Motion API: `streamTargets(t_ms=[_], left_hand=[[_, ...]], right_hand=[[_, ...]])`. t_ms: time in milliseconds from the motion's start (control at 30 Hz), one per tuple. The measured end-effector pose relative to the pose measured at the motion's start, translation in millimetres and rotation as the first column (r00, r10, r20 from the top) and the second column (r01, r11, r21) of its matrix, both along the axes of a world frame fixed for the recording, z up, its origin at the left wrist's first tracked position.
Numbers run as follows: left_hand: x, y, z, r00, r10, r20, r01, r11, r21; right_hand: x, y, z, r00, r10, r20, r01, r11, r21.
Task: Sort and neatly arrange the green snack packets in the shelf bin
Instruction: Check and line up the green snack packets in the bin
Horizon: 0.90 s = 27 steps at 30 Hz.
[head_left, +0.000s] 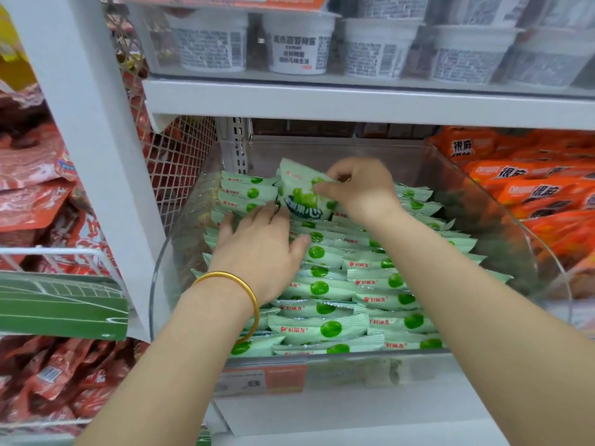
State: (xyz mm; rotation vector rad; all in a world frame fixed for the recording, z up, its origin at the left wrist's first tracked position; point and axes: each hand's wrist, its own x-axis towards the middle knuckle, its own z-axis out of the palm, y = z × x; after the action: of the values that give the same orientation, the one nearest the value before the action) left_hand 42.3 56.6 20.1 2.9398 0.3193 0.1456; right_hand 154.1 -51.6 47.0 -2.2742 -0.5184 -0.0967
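My left hand, smooth gold bangle at the wrist: fingers spread flat, pressing glossy pale-green snack packets with green dots and red print, rowed across the clear plastic bin. My right hand pinches a larger crinkled packet near the bin's back edge.

Illumination: bright, even, diffuse; source direction cannot be told. Shadows: soft, weak; darker zone under upper shelf at rear. Glare: pale reflections on wall of clear bin; mild sheen on green packets. Focus: centre fairly sharp; print on white cups soft; outline of right hand slightly soft. Distortion: wide-angle bowing; shelf post leans at left edge.
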Motion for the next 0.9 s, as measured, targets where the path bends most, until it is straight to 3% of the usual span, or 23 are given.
streamTargets(t_ms=[133, 200, 267, 400, 533, 733, 900], left_hand=[[0, 1, 2, 0.987, 0.019, 0.158, -0.001, 0.993, -0.115], [0, 0, 7, 0.946, 0.067, 0.318, 0.028, 0.958, -0.285], [-1, -3, 13, 0.899, 0.099, 0.427, 0.094, 0.908, -0.409], [-14, -20, 22, 0.844, 0.091, 0.529, 0.256, 0.799, -0.545], [-32, -38, 22, 0.845, 0.004, 0.535, 0.422, 0.610, -0.670], [-41, -43, 15, 0.862, -0.190, 0.470, 0.488, 0.564, -0.666], [-38, -50, 13, 0.839, -0.203, 0.506, 0.521, 0.572, -0.634]], right_hand=[[-16, -18, 7, 0.998, 0.006, -0.057, 0.014, 0.941, 0.339], [-28, -32, 5, 0.993, 0.031, -0.114, 0.036, 0.836, 0.547], [-42, -49, 6, 0.980, 0.072, -0.185, 0.070, 0.748, 0.660], [-62, -79, 15, 0.968, 0.138, -0.209, 0.056, 0.692, 0.719], [-76, -94, 10, 0.946, 0.223, -0.235, -0.001, 0.726, 0.687], [-75, -93, 1, 0.929, 0.247, -0.276, 0.031, 0.689, 0.724], [-72, -95, 0, 0.887, 0.309, -0.344, 0.060, 0.660, 0.749]])
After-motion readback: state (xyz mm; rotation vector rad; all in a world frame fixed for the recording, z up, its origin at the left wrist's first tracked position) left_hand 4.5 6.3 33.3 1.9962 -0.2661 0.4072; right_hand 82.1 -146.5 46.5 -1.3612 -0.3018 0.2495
